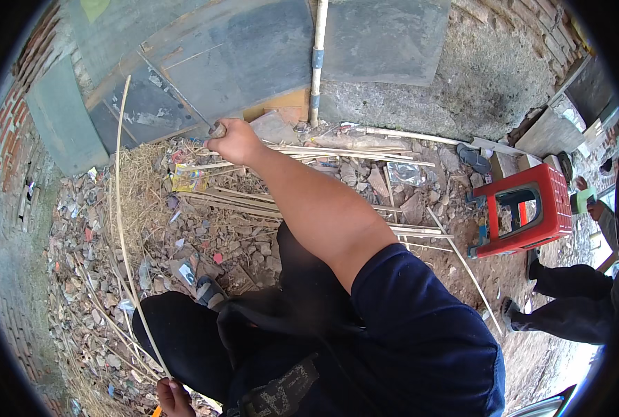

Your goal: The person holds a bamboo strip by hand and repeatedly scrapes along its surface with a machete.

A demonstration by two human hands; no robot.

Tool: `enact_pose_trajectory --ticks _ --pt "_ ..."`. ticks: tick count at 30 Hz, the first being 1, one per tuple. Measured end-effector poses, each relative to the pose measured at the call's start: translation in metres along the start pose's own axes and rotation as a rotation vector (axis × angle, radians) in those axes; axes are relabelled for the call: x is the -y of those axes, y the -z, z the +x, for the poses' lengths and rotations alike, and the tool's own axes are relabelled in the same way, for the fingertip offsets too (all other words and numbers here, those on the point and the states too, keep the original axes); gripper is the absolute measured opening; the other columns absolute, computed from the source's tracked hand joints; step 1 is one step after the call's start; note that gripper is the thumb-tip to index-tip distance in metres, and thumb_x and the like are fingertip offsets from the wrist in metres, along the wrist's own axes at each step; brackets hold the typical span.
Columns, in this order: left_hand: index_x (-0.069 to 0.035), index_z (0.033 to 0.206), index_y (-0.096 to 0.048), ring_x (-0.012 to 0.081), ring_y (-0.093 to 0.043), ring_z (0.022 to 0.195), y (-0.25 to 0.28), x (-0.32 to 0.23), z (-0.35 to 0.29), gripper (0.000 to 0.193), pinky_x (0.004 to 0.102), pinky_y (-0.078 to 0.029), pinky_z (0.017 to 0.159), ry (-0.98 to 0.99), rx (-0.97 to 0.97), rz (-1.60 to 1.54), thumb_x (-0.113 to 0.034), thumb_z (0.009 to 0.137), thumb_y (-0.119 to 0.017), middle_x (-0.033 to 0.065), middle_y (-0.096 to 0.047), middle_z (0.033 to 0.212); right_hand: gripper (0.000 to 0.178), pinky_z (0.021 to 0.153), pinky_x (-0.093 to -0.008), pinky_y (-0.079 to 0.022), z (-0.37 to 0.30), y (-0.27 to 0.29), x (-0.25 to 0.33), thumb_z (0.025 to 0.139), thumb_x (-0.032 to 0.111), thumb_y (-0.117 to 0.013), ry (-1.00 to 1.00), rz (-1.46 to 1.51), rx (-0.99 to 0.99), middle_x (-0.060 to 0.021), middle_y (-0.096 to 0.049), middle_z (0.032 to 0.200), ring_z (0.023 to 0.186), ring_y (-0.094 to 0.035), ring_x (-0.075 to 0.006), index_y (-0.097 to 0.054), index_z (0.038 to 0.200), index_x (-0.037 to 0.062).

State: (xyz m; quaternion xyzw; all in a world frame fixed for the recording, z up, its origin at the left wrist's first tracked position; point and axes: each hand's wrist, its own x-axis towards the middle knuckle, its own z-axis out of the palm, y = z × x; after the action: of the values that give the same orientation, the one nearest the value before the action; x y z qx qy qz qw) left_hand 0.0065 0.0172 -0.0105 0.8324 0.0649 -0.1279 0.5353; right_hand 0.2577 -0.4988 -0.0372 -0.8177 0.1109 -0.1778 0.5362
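At seven o'clock, the left hand [174, 397] is pinching the near end of a long pale strip [121, 194] between thumb and fingers, seemingly leaving its length free as it is arching towards ten. Between ten and eleven, the right hand [234, 144] is curling its fingers closed round the handle of a long knife [177, 92], perhaps angling the blade outward for safety. Loose strips [233, 206] are lying around the centre, apparently for easy reach.

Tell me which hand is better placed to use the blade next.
Probably the right hand: it grips the long blade by its handle, while the left hand holds one end of the strip.
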Motion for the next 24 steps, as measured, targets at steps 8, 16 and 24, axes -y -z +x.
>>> enact_pose_trajectory --ticks 8,16,24 --pt "-0.012 0.089 -0.051 0.0044 -0.035 0.059 -0.002 -0.001 0.004 0.025 0.0244 -0.029 0.053 -0.085 0.07 0.105 -0.029 0.107 -0.053 -0.0073 -0.041 0.068 0.046 0.082 -0.0393 -0.053 -0.001 -0.001 -0.001 0.078 0.026 -0.073 -0.001 -0.029 0.018 -0.0197 -0.072 0.089 0.087 -0.07 -0.0307 -0.069 0.119 0.0049" --pt "-0.011 0.084 -0.046 0.0029 -0.029 0.056 0.001 0.021 -0.004 0.037 0.0245 -0.023 0.05 -0.124 -0.069 0.049 -0.036 0.111 -0.039 -0.0085 -0.032 0.064 0.038 0.07 -0.0401 -0.053 -0.007 -0.003 0.024 0.083 0.032 -0.077 0.045 -0.07 0.107 -0.0162 -0.07 0.077 0.07 -0.067 -0.0273 -0.07 0.107 0.0032" --pt "-0.001 0.083 -0.054 0.0113 -0.045 0.059 -0.028 -0.017 -0.009 0.029 0.0323 -0.038 0.053 -0.123 -0.239 0.374 -0.02 0.105 -0.052 0.0035 -0.05 0.062 0.03 0.079 -0.0459 -0.055 -0.045 -0.016 0.085 0.078 0.028 -0.074 0.409 -0.485 0.536 -0.0148 -0.072 0.088 0.087 -0.07 -0.0347 -0.072 0.103 0.0121"
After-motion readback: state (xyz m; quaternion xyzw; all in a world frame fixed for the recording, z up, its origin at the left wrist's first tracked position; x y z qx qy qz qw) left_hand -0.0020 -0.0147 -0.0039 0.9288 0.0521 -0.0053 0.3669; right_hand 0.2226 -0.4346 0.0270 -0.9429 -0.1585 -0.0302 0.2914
